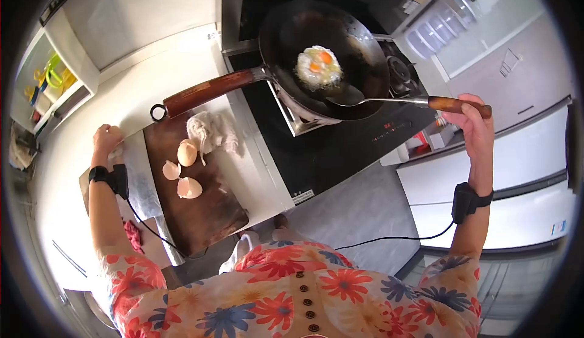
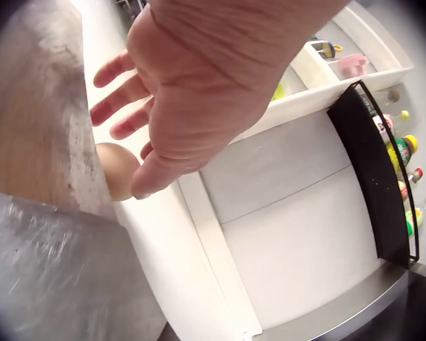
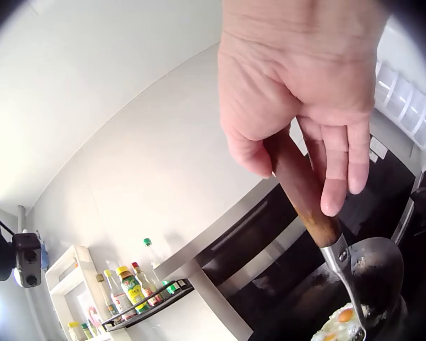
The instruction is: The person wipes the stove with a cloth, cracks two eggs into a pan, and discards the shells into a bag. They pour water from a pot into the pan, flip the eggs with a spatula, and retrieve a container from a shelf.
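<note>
My right hand [image 1: 471,125] grips the wooden handle of a metal spatula [image 1: 420,101], thumb on one side and fingers on the other. The spatula's head dips into a dark wok [image 1: 280,34], beside a frying egg [image 1: 319,67] with two orange yolks. At the counter's left, my left hand [image 2: 199,92] reaches down with fingers extended. Its thumb tip overlaps the edge of a whole egg [image 2: 116,170] in the left wrist view. Broken eggshells [image 1: 190,188] lie on the brown cutting board [image 1: 207,222] nearby.
The wok stands on a black cooktop [image 1: 274,149], its long wooden handle [image 1: 210,93] reaching over the counter. A crumpled cloth [image 1: 210,132] lies by the board. Seasoning bottles [image 3: 133,288] line a wall rack. White drawers [image 1: 462,180] stand at the right.
</note>
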A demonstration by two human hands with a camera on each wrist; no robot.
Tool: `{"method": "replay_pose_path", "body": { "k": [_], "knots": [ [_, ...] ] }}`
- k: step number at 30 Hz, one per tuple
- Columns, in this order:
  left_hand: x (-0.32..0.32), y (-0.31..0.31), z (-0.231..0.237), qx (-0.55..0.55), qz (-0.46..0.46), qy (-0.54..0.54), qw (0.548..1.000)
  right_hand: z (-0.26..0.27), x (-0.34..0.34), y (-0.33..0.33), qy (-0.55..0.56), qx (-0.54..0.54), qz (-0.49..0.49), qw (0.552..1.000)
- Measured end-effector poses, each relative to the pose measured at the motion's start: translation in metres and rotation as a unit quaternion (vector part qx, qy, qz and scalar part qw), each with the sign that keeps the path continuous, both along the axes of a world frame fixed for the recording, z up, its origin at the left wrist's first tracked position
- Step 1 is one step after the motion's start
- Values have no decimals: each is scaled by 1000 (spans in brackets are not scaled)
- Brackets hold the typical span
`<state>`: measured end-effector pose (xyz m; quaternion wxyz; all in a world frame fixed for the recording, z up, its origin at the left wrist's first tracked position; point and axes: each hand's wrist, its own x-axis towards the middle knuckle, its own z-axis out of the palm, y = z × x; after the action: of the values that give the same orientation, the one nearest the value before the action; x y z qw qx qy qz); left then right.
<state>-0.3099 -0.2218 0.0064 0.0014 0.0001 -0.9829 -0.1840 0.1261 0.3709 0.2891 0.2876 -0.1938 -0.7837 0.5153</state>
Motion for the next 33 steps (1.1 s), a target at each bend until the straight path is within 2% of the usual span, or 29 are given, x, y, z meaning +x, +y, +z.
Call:
{"method": "replay_pose_path", "body": {
  "k": [3, 7, 8, 12, 14, 17, 24, 26, 27, 29, 30, 33],
  "knots": [
    [2, 8, 8, 11, 35, -46, 998, -3, 4, -3, 13, -11, 4, 1000],
    [-14, -6, -10, 27, 36, -29, 999, -9, 13, -1, 15, -25, 16, 999],
    [-15, -8, -10, 67, 63, -25, 995, -12, 15, 0, 17, -39, 17, 999],
    [-1, -2, 18, 184, 120, -2, 976, -23, 18, 6, 35, -65, 1, 997],
    [5, -9, 25, 212, 117, 2, 970, -29, 20, 11, 33, -84, 18, 996],
    [22, -15, 45, 322, 106, 7, 941, -32, 25, 19, 50, -72, 15, 996],
    [98, 1, 95, 376, 103, 61, 919, -29, 29, 29, 53, -42, 43, 997],
    [120, 6, 104, 382, 91, 71, 917, -22, 29, 26, 43, 36, 75, 996],
    [130, 8, 106, 389, 77, 76, 915, -18, 26, 23, 43, 36, 78, 995],
    [144, 7, 104, 389, 62, 76, 916, -17, 15, 15, -1, 221, 82, 972],
    [151, 8, 103, 390, 47, 74, 917, -23, 6, 12, 10, 209, 97, 973],
    [191, 37, 112, 427, 24, 93, 899, -33, -28, 3, 37, 377, 143, 914]
  ]
}}
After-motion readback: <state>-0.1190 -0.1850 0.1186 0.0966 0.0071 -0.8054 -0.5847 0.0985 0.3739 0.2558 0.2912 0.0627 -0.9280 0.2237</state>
